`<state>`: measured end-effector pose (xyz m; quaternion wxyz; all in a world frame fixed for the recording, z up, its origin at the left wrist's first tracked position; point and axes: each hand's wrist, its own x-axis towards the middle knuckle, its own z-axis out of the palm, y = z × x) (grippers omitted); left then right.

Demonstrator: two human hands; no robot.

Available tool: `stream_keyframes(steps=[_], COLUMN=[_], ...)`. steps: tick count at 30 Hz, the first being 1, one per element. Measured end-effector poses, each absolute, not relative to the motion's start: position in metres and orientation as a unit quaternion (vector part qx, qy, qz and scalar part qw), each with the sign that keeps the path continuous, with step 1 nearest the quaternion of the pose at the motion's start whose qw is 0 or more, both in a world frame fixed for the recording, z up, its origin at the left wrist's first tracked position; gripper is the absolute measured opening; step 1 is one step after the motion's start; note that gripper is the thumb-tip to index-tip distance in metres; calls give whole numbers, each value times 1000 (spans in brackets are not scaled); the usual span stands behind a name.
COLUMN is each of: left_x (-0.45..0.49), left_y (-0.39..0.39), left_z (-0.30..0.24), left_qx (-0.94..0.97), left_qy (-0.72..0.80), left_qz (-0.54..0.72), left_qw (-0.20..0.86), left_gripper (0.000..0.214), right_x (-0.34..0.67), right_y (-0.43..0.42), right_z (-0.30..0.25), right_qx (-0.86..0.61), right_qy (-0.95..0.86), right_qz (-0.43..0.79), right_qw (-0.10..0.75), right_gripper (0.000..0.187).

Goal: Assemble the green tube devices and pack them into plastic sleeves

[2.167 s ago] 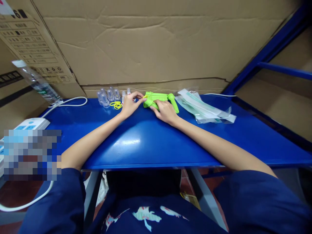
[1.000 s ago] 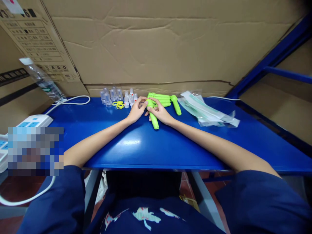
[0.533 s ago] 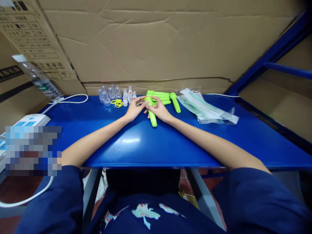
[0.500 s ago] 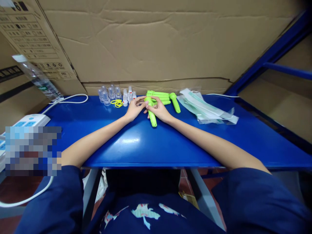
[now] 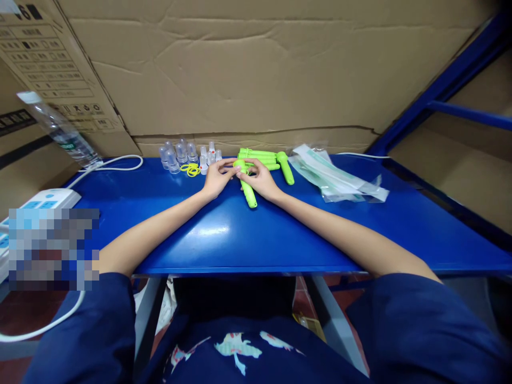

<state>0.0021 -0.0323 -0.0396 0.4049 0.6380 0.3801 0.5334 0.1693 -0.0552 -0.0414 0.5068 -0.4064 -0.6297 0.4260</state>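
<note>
A bright green plastic tube (image 5: 248, 193) with a rounded head lies on the blue table (image 5: 240, 229), its head between my two hands. My right hand (image 5: 262, 181) grips its upper end with curled fingers. Fingertips of my left hand (image 5: 216, 178) pinch at the tube's head from the left. Behind them lies a pile of more green tubes (image 5: 264, 158). Left of the pile stand small white caps with red dots (image 5: 210, 154), yellow rubber rings (image 5: 191, 169) and several clear plastic cups (image 5: 176, 154).
Clear plastic bags (image 5: 336, 178) lie to the right of the pile. A water bottle (image 5: 60, 130) leans at the far left, a white power strip (image 5: 40, 200) and cable (image 5: 116, 162) beside it. Cardboard boxes (image 5: 248, 69) form the back wall. A blue shelf frame (image 5: 452, 80) rises on the right.
One green tube has been pulled out of the pile toward me and now lies between both hands. My left hand came from the caps to the tube's head.
</note>
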Motion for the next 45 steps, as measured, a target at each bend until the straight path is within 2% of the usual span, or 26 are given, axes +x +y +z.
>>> stream_keyframes(steps=[12,19,45], left_x=[0,3,4], left_y=[-38,-44,-43], left_z=[-38,-33,-36], left_qx=[625,591,615], left_qy=[403,388,354], left_qz=[554,586,605], left_qw=[373,395,363], left_gripper=[44,47,34], right_x=[169,170,171], right_y=[-59,-55,-53], right_z=[-38,-43,-46], right_qx=[-387,-380,-370], right_qy=[-626,-626,-628], right_qz=[437,435,429], right_qw=[517,524,534], right_gripper=[72,77,76])
